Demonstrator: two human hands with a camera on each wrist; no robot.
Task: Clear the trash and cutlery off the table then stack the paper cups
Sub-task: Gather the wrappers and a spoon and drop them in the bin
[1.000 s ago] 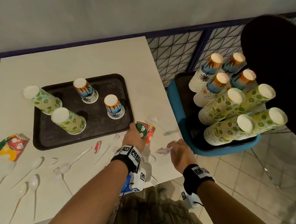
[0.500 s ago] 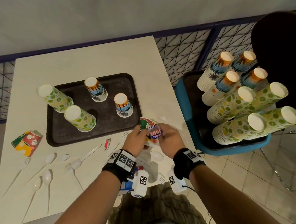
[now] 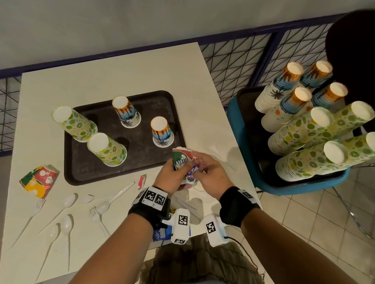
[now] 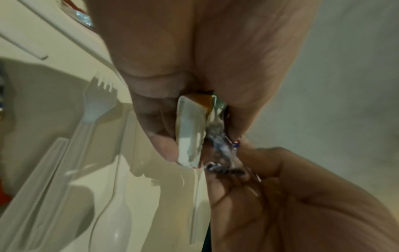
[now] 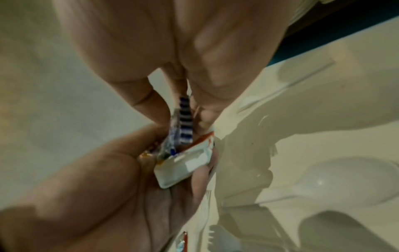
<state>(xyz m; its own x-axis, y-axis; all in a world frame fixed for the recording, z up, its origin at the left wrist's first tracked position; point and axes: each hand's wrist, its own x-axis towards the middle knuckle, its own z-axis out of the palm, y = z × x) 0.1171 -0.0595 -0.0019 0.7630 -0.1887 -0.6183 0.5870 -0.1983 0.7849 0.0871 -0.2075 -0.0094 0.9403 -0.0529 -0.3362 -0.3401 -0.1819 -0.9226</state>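
My left hand [image 3: 177, 169] grips a crushed red and green paper cup [image 3: 180, 158] just above the table's front right part. My right hand [image 3: 199, 170] pinches a blue and white wrapper [image 3: 192, 172] against that cup's open end. In the left wrist view the cup's flattened white base [image 4: 190, 136] sits between my fingers, with the wrapper [image 4: 222, 150] beside it. The right wrist view shows the striped wrapper [image 5: 183, 126] between finger and thumb above the cup [image 5: 183, 167]. Several upside-down cups, such as a palm-print one [image 3: 162, 131] and a green-spotted one [image 3: 107, 149], stand on the black tray [image 3: 139, 163].
A second crushed cup [image 3: 39, 180] lies at the table's left. White plastic spoons [image 3: 66, 225] and forks [image 3: 96, 214] are scattered along the front, with a small red wrapper [image 3: 142, 181] and a blue packet [image 3: 159, 234]. Tall cup stacks [image 3: 301, 131] fill a blue chair on the right.
My left hand lifted the crushed cup off the table. My right hand picked up the wrapper near the table's right edge and brought it over to the cup.
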